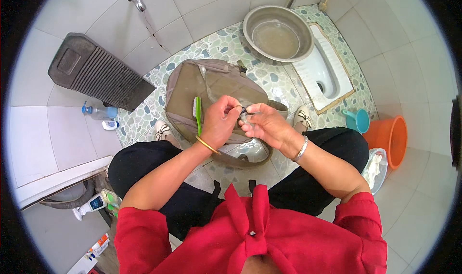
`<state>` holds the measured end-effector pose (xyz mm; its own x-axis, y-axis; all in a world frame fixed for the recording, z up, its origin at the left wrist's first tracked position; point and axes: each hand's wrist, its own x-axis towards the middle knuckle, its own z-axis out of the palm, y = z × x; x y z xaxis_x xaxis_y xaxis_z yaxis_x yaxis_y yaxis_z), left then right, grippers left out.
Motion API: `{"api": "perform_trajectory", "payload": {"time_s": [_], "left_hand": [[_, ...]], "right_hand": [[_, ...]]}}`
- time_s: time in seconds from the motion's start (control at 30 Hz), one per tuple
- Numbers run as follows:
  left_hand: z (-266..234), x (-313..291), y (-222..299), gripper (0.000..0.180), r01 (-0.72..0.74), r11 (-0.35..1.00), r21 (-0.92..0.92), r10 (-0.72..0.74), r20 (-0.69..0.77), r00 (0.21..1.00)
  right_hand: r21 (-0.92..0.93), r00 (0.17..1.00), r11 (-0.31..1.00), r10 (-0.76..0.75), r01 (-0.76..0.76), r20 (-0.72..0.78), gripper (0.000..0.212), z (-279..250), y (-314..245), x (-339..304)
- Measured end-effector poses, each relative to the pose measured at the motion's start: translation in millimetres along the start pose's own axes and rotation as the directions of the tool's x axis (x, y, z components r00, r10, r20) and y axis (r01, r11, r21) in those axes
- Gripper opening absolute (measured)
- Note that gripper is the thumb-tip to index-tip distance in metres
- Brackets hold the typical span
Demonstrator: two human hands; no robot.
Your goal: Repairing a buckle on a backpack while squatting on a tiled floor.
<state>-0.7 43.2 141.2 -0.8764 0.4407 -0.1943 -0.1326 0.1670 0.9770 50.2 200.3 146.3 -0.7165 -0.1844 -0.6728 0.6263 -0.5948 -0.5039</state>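
Observation:
A brown-grey backpack (226, 79) lies on the wet tiled floor between my feet. Above its near part, my left hand (220, 120) and my right hand (267, 123) meet with bent fingers. Both pinch a small dark piece of strap (243, 111), possibly with a buckle; the fingers partly hide it. On the bag's left side, just beside my left hand, rests a green scrubbing brush (197, 111) with pale bristles. A looped shoulder strap (245, 162) of the bag curves below my hands.
A metal basin (277, 35) stands partly over the squat toilet (332, 74). A dark washboard (98, 71) leans at the left wall, near a clear pump bottle (100, 111). On the right are a turquoise dipper (357, 121), an orange bucket (392, 141) and a plastic bag (375, 170).

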Motion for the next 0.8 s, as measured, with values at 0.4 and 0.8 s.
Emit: {"api": "perform_trajectory", "payload": {"time_s": [0.4, 0.8], "left_hand": [[-10, -8, -3, 0.037, -0.008, 1.0, 0.003, 0.007, 0.26, 0.966], [-17, -3, 9, 0.02, -0.442, 0.827, 0.347, 0.362, 0.273, 0.892]], "right_hand": [[-0.037, 0.994, 0.999, 0.037, -0.034, 0.099, 0.018, -15, 0, 6], [-0.073, 0.982, 0.997, 0.001, 0.013, 0.186, 0.017, -20, -4, 4]]}}
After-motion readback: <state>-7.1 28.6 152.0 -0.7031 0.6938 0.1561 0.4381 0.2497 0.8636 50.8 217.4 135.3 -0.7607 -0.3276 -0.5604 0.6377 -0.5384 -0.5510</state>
